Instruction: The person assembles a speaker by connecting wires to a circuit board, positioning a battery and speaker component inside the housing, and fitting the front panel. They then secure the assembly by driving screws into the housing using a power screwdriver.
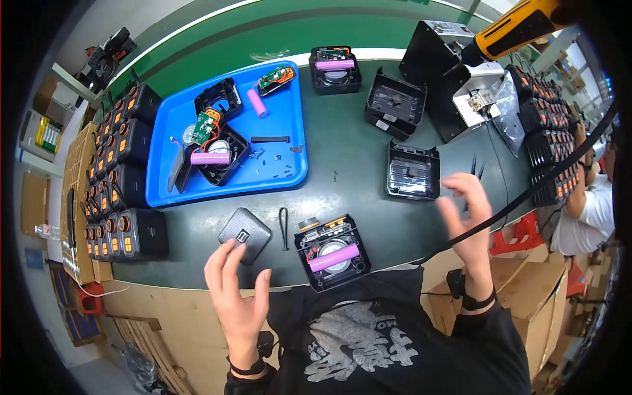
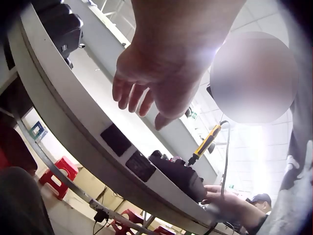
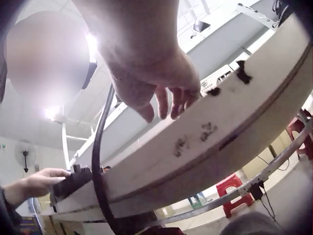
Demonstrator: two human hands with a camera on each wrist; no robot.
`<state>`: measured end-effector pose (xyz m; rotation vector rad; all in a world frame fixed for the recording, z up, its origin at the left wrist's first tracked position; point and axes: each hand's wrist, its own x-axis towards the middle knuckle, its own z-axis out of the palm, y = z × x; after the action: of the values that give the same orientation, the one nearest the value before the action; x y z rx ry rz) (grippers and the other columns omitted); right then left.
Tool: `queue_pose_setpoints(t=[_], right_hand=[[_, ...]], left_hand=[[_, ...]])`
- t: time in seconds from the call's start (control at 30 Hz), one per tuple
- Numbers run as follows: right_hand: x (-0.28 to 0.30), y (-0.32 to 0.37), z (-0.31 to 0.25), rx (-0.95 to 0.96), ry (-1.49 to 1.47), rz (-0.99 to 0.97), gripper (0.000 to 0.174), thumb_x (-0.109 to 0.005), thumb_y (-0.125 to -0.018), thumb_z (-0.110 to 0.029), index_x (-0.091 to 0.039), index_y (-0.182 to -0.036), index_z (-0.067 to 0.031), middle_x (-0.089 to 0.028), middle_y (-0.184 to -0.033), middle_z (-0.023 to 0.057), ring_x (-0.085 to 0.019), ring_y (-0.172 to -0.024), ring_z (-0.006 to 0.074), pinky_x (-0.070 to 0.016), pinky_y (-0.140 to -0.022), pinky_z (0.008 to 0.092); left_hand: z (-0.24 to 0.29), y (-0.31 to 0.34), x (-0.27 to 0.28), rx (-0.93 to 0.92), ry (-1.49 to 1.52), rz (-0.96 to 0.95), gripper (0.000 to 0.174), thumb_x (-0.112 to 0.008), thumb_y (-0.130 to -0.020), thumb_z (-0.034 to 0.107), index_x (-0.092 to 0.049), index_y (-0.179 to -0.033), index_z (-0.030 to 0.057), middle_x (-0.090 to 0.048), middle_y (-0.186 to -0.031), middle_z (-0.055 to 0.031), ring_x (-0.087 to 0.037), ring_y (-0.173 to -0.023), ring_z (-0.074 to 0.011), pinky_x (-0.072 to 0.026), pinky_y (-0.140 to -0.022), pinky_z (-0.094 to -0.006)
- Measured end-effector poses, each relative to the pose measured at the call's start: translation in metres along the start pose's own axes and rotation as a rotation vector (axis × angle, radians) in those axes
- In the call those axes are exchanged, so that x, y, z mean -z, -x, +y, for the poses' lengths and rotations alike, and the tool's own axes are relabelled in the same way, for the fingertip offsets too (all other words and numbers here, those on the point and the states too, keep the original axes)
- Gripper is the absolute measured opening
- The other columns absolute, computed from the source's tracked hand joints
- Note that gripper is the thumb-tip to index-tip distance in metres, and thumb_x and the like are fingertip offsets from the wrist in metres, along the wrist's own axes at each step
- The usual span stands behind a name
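My left hand is at the front edge of the table, its fingertips on the near side of a dark rounded cover with a small badge. A black wrist strap lies just right of that cover. Beside the strap sits an open black housing with a round speaker, a circuit board and a purple battery cell. My right hand hovers over the table, fingers loosely bent and nothing in them. Closest to it is an empty black shell; dark tweezers lie beyond its fingers.
A blue tray holds opened devices, purple cells and small screws. Finished black devices stand stacked at left, more at right. A yellow power screwdriver hangs above a black-sided machine. A black cable crosses near my right hand.
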<state>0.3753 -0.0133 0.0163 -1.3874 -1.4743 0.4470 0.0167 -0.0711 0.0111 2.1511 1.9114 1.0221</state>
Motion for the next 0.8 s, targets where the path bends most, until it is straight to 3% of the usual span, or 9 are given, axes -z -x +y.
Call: queue_pose_setpoints(t=[0.07, 0.17, 0.3, 0.47, 0.57, 0.63, 0.67, 0.73, 0.8], right_hand=[[-0.017, -0.007, -0.007, 0.338, 0.522, -0.168, 0.023, -0.076, -0.073, -0.004, -0.066, -0.094, -0.0022, -0.065, -0.102, 0.0102, -0.059, -0.106, 0.03, -0.0472, -0.092, 0.0406], [-0.02, -0.006, 0.011, 0.412, 0.588, -0.204, 0.024, -0.077, -0.066, -0.002, -0.066, -0.087, -0.0033, -0.066, -0.104, 0.0091, -0.057, -0.113, 0.0344, -0.0454, -0.097, 0.0443], [-0.008, -0.004, 0.008, 0.336, 0.494, -0.111, 0.017, -0.074, -0.071, 0.0, -0.065, -0.086, -0.0029, -0.067, -0.102, 0.0094, -0.058, -0.113, 0.034, -0.045, -0.097, 0.0434], [0.03, 0.028, 0.023, 0.153, 0.03, -0.001, 0.019, -0.064, -0.092, -0.006, -0.059, -0.109, -0.0007, -0.062, -0.123, 0.0152, -0.053, -0.125, 0.0316, -0.0378, -0.107, 0.0415], [0.048, 0.074, 0.029, -0.103, 0.026, 0.242, 0.021, -0.052, -0.1, -0.006, -0.053, -0.118, 0.0044, -0.053, -0.13, 0.0138, -0.05, -0.12, 0.0197, -0.0365, -0.104, 0.0338], [0.056, 0.097, 0.032, 0.017, 0.103, 0.406, 0.024, -0.049, -0.101, -0.008, -0.051, -0.121, 0.0058, -0.055, -0.125, 0.0122, -0.053, -0.113, 0.018, -0.039, -0.1, 0.0315], [0.063, 0.109, 0.04, 0.139, 0.114, 0.466, 0.027, -0.047, -0.101, -0.009, -0.05, -0.123, 0.0064, -0.057, -0.122, 0.0114, -0.055, -0.109, 0.0177, -0.0405, -0.098, 0.0308], [0.078, 0.133, 0.057, 0.278, 0.121, 0.58, 0.035, -0.049, -0.101, -0.015, -0.048, -0.13, 0.0045, -0.058, -0.125, 0.0109, -0.056, -0.111, 0.0206, -0.043, -0.097, 0.0324], [0.076, 0.133, 0.051, 0.566, 0.138, 0.818, 0.053, -0.053, -0.101, -0.027, -0.043, -0.145, 0.0008, -0.061, -0.131, 0.0099, -0.058, -0.114, 0.0263, -0.0478, -0.094, 0.0356]], left_hand=[[0.003, 0.004, -0.001, -0.046, 0.071, -0.014, 0.048, -0.074, -0.079, 0.005, -0.058, -0.124, 0.0, -0.057, -0.128, -0.0186, -0.054, -0.118, -0.0358, -0.0427, -0.1, -0.0435], [0.006, 0.007, -0.004, -0.086, 0.118, -0.046, 0.051, -0.078, -0.079, 0.016, -0.059, -0.123, -0.0001, -0.058, -0.127, -0.018, -0.055, -0.117, -0.0357, -0.0436, -0.1, -0.0444], [0.007, 0.007, -0.008, -0.121, 0.233, -0.157, 0.079, -0.087, -0.07, 0.038, -0.053, -0.131, 0.0001, -0.055, -0.134, -0.0182, -0.052, -0.122, -0.0362, -0.0416, -0.103, -0.0458], [0.015, 0.003, -0.02, -0.126, 0.315, -0.251, 0.098, -0.089, -0.062, 0.046, -0.045, -0.138, 0.0012, -0.052, -0.138, -0.0182, -0.048, -0.127, -0.0369, -0.0385, -0.105, -0.047], [0.019, 0.001, -0.018, -0.095, 0.209, -0.298, 0.102, -0.09, -0.059, 0.046, -0.045, -0.138, 0.0014, -0.053, -0.136, -0.0179, -0.049, -0.125, -0.0361, -0.0383, -0.103, -0.0463], [0.01, -0.001, -0.016, -0.054, 0.165, -0.206, 0.093, -0.09, -0.063, 0.039, -0.047, -0.135, 0.001, -0.056, -0.131, -0.0161, -0.051, -0.121, -0.0348, -0.0384, -0.101, -0.0446], [0.007, -0.004, -0.015, -0.029, 0.164, -0.118, 0.065, -0.084, -0.072, 0.022, -0.055, -0.127, 0.0017, -0.059, -0.122, -0.0143, -0.054, -0.112, -0.0346, -0.0413, -0.097, -0.0429], [0.004, -0.011, -0.014, -0.045, 0.042, -0.066, 0.037, -0.07, -0.077, 0.003, -0.064, -0.113, 0.0036, -0.061, -0.112, -0.0106, -0.057, -0.104, -0.0324, -0.0447, -0.09, -0.04], [0.005, -0.024, -0.012, -0.143, -0.016, -0.142, 0.034, -0.067, -0.075, -0.001, -0.066, -0.108, 0.0046, -0.061, -0.109, -0.0089, -0.058, -0.101, -0.0305, -0.0455, -0.087, -0.0392]])
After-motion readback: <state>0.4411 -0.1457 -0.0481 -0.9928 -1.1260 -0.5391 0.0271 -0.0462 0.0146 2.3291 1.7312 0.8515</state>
